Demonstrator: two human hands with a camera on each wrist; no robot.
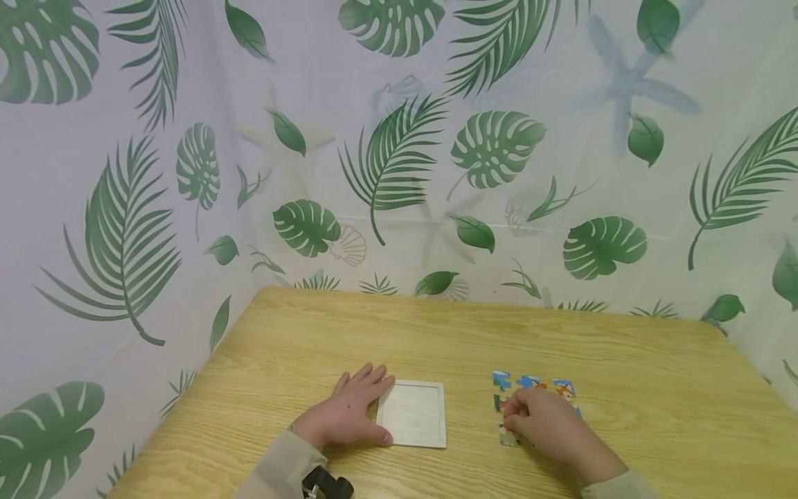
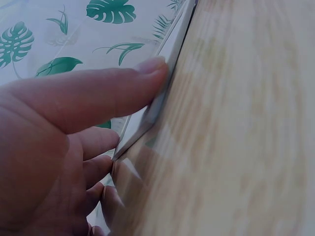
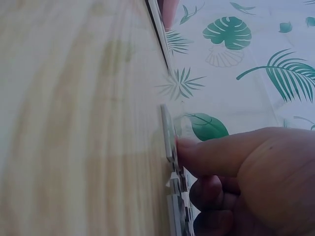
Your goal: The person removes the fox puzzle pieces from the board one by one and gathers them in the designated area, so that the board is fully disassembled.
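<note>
A square white puzzle tray (image 1: 441,416) with a raised border lies flat on the table. My left hand (image 1: 352,412) spreads over its left side, with the thumb at the near corner and straight fingertips at the far one. In the left wrist view the thumb rests along the tray's edge (image 2: 153,105). To the right, several colourful jigsaw pieces (image 1: 564,388) lie in rough rows, some showing an orange fox. My right hand (image 1: 551,423) is among them, pinching a jigsaw piece between thumb and forefinger. It partly covers the pieces under it. In the right wrist view the thumb tip meets the piece edges (image 3: 169,135).
The light wooden table (image 1: 312,326) reaches back to a white leaf-printed curtain (image 1: 399,256), which also hangs along the left side. A black clamp-like fitting (image 1: 327,482) sits at my left wrist. A strip of bare wood separates the tray from the pieces.
</note>
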